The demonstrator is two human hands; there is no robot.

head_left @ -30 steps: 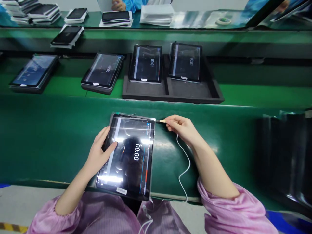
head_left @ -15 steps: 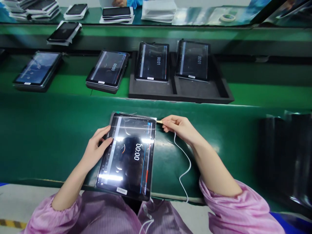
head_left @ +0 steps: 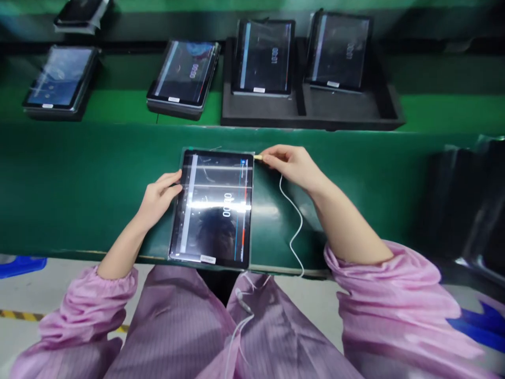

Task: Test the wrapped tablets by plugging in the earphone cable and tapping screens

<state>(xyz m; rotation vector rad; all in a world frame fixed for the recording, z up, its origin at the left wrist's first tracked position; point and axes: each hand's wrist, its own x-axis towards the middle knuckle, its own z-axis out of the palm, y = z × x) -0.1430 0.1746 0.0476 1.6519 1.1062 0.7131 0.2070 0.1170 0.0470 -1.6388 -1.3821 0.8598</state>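
A tablet (head_left: 213, 237) in clear film lies on the green workbench, its near edge at the bench's front edge. Its dark screen reads 00:00 sideways, and a small white label sits near the bottom. My left hand (head_left: 158, 197) holds its left edge with thumb and fingertips. At the upper right corner my right hand (head_left: 290, 163) pinches a pale yellow plug (head_left: 258, 157). The plug's tip meets the tablet's side; how deep it sits, I cannot tell. From my right hand a white cable (head_left: 302, 226) hangs in a curve to the bench's front edge.
A black two-compartment tray (head_left: 260, 110) with two tablets stands behind the bench. Left of it lie another lit tablet (head_left: 183, 73) and a blue-screened tablet (head_left: 61, 79). Dark stacked objects (head_left: 453, 205) stand at right. A thin white cord (head_left: 244, 305) crosses my lap.
The camera view has tipped downward, so the bench and tablets appear higher. Both hands keep their places at the tablet, and the plug is still at its corner.
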